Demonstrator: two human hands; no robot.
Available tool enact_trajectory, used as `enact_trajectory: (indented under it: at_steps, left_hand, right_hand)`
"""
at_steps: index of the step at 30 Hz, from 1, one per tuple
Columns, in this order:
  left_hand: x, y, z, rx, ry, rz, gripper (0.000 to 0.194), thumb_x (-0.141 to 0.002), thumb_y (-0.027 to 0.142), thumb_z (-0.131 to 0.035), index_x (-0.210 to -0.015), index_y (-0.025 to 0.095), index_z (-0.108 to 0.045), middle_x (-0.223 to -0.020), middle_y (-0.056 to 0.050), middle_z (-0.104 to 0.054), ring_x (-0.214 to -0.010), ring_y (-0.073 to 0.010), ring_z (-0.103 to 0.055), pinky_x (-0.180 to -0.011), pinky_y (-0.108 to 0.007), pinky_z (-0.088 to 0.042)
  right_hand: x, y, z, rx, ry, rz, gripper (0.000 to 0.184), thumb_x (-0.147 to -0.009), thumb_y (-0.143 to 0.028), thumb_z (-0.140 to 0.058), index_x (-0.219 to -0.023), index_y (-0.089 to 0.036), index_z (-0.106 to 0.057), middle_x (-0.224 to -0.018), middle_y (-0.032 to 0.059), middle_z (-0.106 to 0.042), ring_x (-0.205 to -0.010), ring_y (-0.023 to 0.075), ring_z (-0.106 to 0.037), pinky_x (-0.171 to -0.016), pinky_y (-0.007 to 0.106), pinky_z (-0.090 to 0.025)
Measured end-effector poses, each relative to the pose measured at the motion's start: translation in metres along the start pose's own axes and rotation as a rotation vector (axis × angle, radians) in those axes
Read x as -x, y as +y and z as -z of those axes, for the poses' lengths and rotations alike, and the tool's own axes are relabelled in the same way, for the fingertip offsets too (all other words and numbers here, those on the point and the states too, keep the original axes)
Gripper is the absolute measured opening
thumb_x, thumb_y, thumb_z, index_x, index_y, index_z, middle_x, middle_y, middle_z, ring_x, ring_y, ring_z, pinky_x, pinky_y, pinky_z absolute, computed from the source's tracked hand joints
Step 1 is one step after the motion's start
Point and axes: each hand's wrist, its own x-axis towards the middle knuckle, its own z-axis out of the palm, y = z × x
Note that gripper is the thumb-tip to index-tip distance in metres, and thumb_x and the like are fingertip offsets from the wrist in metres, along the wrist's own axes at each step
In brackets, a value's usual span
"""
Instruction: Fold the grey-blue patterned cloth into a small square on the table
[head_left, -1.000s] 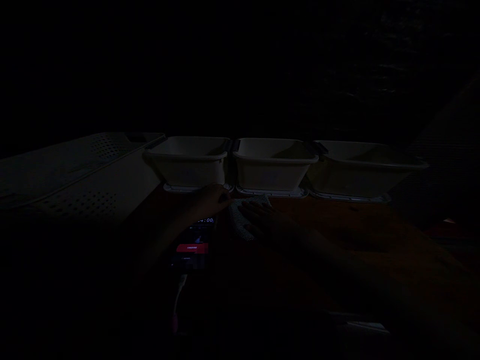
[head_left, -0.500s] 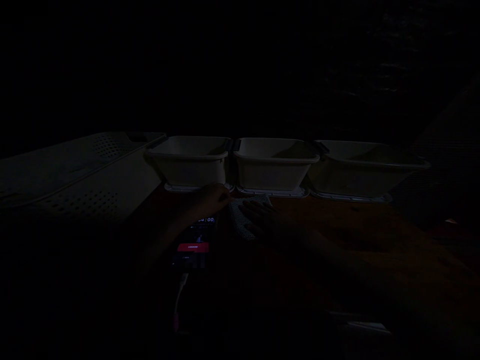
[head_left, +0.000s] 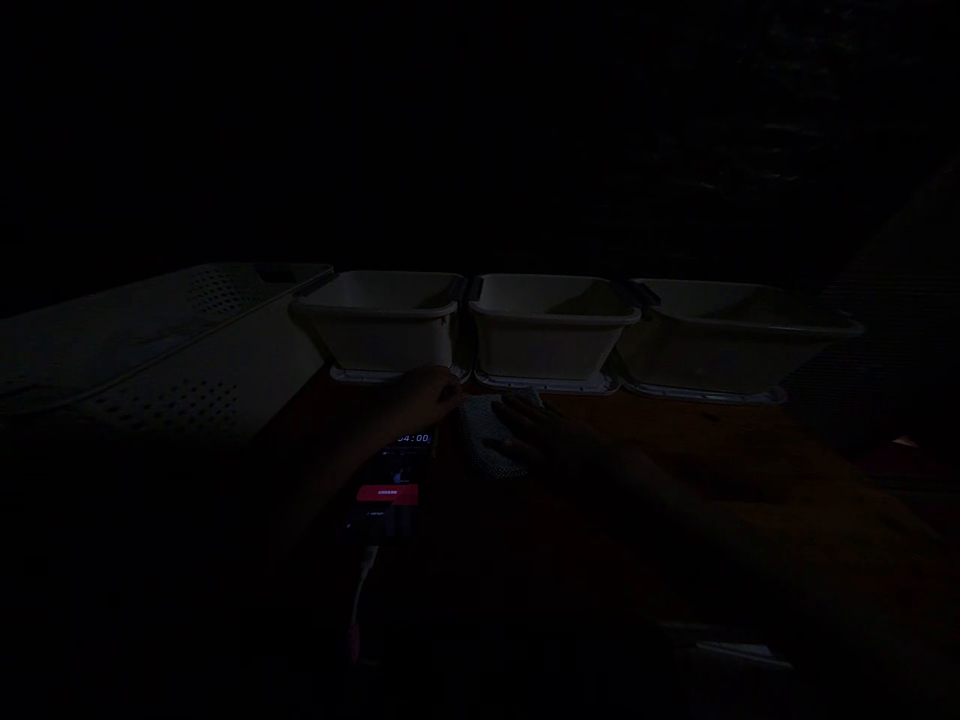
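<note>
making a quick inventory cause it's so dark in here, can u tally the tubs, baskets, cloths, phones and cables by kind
Tubs: 3
Perforated basket: 1
Cloth: 1
Phone with lit screen: 1
Cable: 1
Total: 7, counting only what shows in the dark

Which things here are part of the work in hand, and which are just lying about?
Apparently in use:
- textured cloth, under right hand
- left hand, close by

Apparently just lying about:
- lit phone
- cable
- left tub, middle tub, right tub
- perforated basket
</note>
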Motion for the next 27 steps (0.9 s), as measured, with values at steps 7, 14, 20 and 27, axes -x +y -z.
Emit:
enact_trajectory:
  at_steps: [7, 14, 20, 27]
  left_hand:
    - [0.001, 0.002, 0.003, 0.008, -0.010, 0.002, 0.022, -0.091, 0.032, -0.056, -0.089, 0.016, -0.071, -0.091, -0.008, -0.070, -0.086, -0.0207, -0.064, -0.073, -0.030, -0.045]
    - [0.001, 0.001, 0.003, 0.017, -0.014, 0.001, 0.022, -0.091, 0.031, -0.055, -0.089, 0.016, -0.070, -0.091, -0.009, -0.070, -0.085, -0.0208, -0.064, -0.074, -0.031, -0.045]
    - [0.001, -0.004, 0.001, 0.012, -0.005, -0.020, 0.025, -0.092, 0.035, -0.054, -0.090, 0.017, -0.070, -0.092, -0.007, -0.070, -0.087, -0.0204, -0.064, -0.075, -0.029, -0.044]
    - [0.003, 0.003, 0.008, 0.017, -0.016, -0.001, 0.023, -0.092, 0.033, -0.055, -0.088, 0.016, -0.070, -0.092, -0.008, -0.069, -0.086, -0.0193, -0.063, -0.075, -0.028, -0.045]
  right_hand:
    - [0.007, 0.003, 0.009, 0.151, -0.046, 0.171, 0.041, -0.099, -0.029, -0.046, -0.139, -0.025, -0.053, -0.159, 0.0103, -0.027, -0.149, 0.0296, -0.014, -0.118, 0.058, -0.018]
    - [0.004, -0.005, 0.008, 0.131, 0.016, -0.008, 0.056, -0.100, -0.047, -0.038, -0.149, -0.019, -0.041, -0.158, 0.0131, -0.031, -0.148, 0.0279, -0.022, -0.118, 0.053, -0.025]
    - [0.002, 0.002, 0.001, 0.148, 0.022, -0.024, 0.064, -0.099, -0.052, -0.036, -0.152, -0.015, -0.035, -0.158, 0.0162, -0.029, -0.147, 0.0295, -0.024, -0.118, 0.052, -0.027]
    - [0.000, 0.002, 0.001, 0.152, 0.018, -0.019, 0.067, -0.099, -0.054, -0.036, -0.151, -0.012, -0.036, -0.158, 0.0179, -0.029, -0.146, 0.0322, -0.027, -0.116, 0.053, -0.029]
